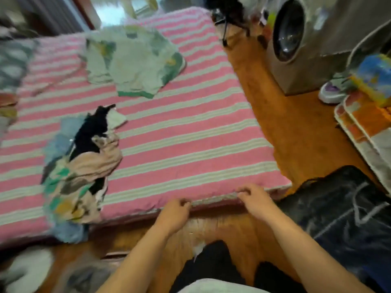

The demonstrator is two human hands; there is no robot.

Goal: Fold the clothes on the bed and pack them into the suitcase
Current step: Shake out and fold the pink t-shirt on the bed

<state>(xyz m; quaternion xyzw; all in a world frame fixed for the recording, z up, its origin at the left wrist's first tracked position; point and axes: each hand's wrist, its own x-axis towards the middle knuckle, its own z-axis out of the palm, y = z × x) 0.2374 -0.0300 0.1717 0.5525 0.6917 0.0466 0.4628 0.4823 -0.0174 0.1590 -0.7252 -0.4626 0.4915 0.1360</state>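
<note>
Both grips pinch the near hem of the pink-striped bed cover (190, 144): left hand (174, 210) and right hand (255, 198), fingers curled on the edge at 6 o'clock. A jumbled clothes pile (82, 166) lies at 9 o'clock, a pale printed garment (135, 64) at 11. The dark suitcase (347, 210) sits on the floor at 4 o'clock.

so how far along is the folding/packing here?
Early. Done: nothing clearly; a pale printed garment lies spread flat further up the bed, not visibly folded. In hand: no clothing; left hand and right hand sit curled at the bed's near edge. Left: the mixed pile is unfolded, and the dark suitcase on the floor appears closed.
</note>
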